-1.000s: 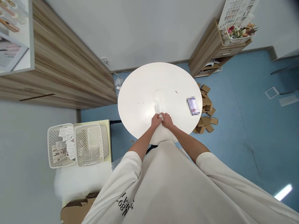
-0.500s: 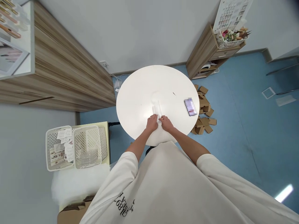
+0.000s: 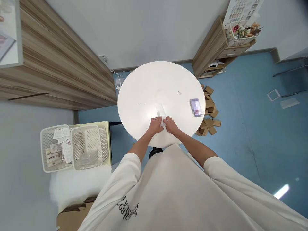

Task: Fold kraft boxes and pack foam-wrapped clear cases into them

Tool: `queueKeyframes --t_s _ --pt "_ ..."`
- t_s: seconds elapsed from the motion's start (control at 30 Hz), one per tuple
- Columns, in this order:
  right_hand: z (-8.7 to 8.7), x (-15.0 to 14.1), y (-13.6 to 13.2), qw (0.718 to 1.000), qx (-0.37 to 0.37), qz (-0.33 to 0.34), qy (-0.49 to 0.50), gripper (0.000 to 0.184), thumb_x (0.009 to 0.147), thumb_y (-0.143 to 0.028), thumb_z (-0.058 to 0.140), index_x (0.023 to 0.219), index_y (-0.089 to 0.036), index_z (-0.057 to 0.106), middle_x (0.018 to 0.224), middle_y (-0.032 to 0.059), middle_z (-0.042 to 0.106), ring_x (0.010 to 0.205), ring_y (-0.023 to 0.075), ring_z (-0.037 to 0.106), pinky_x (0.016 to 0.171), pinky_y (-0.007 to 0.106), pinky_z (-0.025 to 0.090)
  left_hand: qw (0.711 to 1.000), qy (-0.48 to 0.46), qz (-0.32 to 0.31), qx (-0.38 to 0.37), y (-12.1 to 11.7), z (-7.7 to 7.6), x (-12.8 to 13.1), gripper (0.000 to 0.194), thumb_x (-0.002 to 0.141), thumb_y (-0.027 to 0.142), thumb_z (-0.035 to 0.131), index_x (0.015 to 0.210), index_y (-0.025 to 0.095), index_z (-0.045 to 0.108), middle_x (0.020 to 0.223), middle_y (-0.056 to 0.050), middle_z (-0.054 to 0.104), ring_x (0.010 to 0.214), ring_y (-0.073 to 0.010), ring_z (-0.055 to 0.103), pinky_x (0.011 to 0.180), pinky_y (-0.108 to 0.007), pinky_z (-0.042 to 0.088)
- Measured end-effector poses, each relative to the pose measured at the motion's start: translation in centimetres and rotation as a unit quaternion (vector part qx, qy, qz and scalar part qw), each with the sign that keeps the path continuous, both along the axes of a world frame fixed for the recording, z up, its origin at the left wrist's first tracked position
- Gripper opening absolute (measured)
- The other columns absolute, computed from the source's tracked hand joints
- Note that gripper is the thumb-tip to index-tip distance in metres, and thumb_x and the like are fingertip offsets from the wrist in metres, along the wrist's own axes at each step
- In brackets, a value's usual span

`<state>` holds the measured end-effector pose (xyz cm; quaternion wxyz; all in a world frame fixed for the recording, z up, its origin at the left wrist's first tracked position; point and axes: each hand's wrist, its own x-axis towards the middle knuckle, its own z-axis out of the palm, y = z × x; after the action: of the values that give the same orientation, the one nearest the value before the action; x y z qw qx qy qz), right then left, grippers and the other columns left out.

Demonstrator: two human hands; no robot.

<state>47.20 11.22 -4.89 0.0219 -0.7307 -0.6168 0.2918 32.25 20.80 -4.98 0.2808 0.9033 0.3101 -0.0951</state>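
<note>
Both my hands rest side by side near the front of a round white table [image 3: 144,83]. My left hand [image 3: 156,125] and my right hand [image 3: 170,125] are closed on a small white, partly clear object [image 3: 161,113] that reaches from between them toward the table's middle. I cannot make out what the object is. A small blurred purple-and-white item [image 3: 196,107] lies on the table at the right, a forearm's length from my right hand.
Several small brown cardboard boxes [image 3: 209,112] lie on the blue floor right of the table. Two white mesh baskets [image 3: 72,147] with papers stand on a low stand at the left. A wooden cabinet [image 3: 60,73] runs along the left; a wooden shelf [image 3: 216,51] with a basket stands back right.
My hands have stayed together at the same place on the table, with their fingers shifting slightly on the white object. The view has drifted a little.
</note>
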Motion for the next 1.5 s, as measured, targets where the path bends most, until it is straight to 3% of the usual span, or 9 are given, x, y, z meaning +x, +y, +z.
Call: queueKeyframes --t_s 0.13,0.27,0.47,0.63,0.7,0.83,1.0,1.27,1.5 --pt "1.2 -0.1 -0.9 0.999 -0.002 0.052 0.003 0.034 0.091 -0.011 0.053 0.123 -0.021 0.059 0.119 0.0115 0.055 0.099 0.0250 0.054 0.085 0.035 0.044 0.998 0.001 0.024 -0.051 -1.9 0.8 -1.6 0.047 0.086 0.031 0.055 0.132 0.024 0.052 0.137 -0.010 0.059 0.131 -0.0296 0.049 0.113 -0.048 0.028" --pt "2.1 0.1 -0.6 0.997 -0.035 0.064 0.027 0.027 0.099 -0.022 0.049 0.124 -0.022 0.059 0.114 0.0090 0.058 0.085 0.0204 0.059 0.075 0.031 0.043 0.989 -0.008 0.092 -0.113 -2.3 1.0 -2.1 0.039 0.092 0.030 0.046 0.129 0.026 0.056 0.148 -0.007 0.052 0.139 -0.0265 0.043 0.114 -0.046 0.030" --pt "2.7 0.9 2.8 0.997 -0.057 0.041 0.037 0.027 0.102 -0.022 0.045 0.122 -0.022 0.063 0.111 0.0082 0.061 0.090 0.0205 0.061 0.076 0.030 0.045 0.957 -0.050 0.202 -0.200 -0.4 0.9 -1.3 0.032 0.101 0.031 0.037 0.126 0.025 0.057 0.135 -0.007 0.061 0.122 -0.0243 0.058 0.105 -0.040 0.044" --pt "2.5 0.8 5.4 0.996 -0.086 0.011 0.007 0.027 0.103 -0.023 0.043 0.122 -0.020 0.062 0.119 0.0117 0.058 0.086 0.0206 0.061 0.074 0.032 0.046 0.926 -0.105 0.320 -0.170 -1.5 0.3 -1.3 0.040 0.102 0.027 0.037 0.141 0.021 0.041 0.144 -0.014 0.051 0.119 -0.0227 0.060 0.098 -0.038 0.050" --pt "2.1 0.7 6.2 0.995 -0.096 -0.004 0.005 0.027 0.103 -0.023 0.043 0.123 -0.020 0.060 0.120 0.0128 0.058 0.087 0.0216 0.061 0.074 0.032 0.046 0.939 -0.108 0.303 -0.124 -2.5 0.2 -1.5 0.049 0.099 0.021 0.040 0.147 0.019 0.035 0.151 -0.016 0.044 0.128 -0.0248 0.055 0.103 -0.041 0.047" --pt "0.9 0.5 7.2 0.995 -0.088 -0.044 0.014 0.027 0.102 -0.020 0.043 0.126 -0.018 0.055 0.120 0.0147 0.056 0.091 0.0238 0.062 0.074 0.033 0.046 0.980 -0.085 0.175 -0.031 -3.8 0.1 -2.2 0.062 0.092 0.013 0.044 0.153 0.016 0.034 0.162 -0.017 0.030 0.148 -0.0308 0.033 0.114 -0.048 0.037" --pt "0.0 0.2 6.7 0.992 -0.047 -0.109 0.035 0.029 0.099 -0.021 0.046 0.128 -0.019 0.048 0.124 0.0146 0.054 0.088 0.0236 0.061 0.071 0.034 0.047 0.998 -0.042 0.041 0.007 -4.0 -0.3 -3.0 0.071 0.087 0.007 0.045 0.156 0.020 0.034 0.165 -0.013 0.030 0.154 -0.0299 0.023 0.122 -0.053 0.022" --pt "-0.2 -2.2 2.4 0.983 -0.013 -0.174 0.049 0.043 0.095 -0.015 0.042 0.138 -0.020 0.047 0.132 0.0139 0.055 0.111 0.0245 0.060 0.090 0.036 0.051 1.000 -0.025 0.007 0.003 -3.7 -0.6 -3.6 0.088 0.081 0.008 0.049 0.163 0.025 0.020 0.168 -0.012 0.024 0.156 -0.0306 0.019 0.125 -0.058 0.012" --pt "-0.4 -4.6 4.4 0.983 -0.033 -0.160 0.082 0.053 0.096 -0.020 0.042 0.149 -0.019 0.043 0.143 0.0126 0.054 0.121 0.0210 0.059 0.101 0.034 0.049 0.999 -0.018 0.041 0.020 -2.2 -0.2 -5.7 0.083 0.082 0.008 0.049 0.161 0.020 0.026 0.168 -0.014 0.025 0.157 -0.0321 0.016 0.125 -0.058 0.013"
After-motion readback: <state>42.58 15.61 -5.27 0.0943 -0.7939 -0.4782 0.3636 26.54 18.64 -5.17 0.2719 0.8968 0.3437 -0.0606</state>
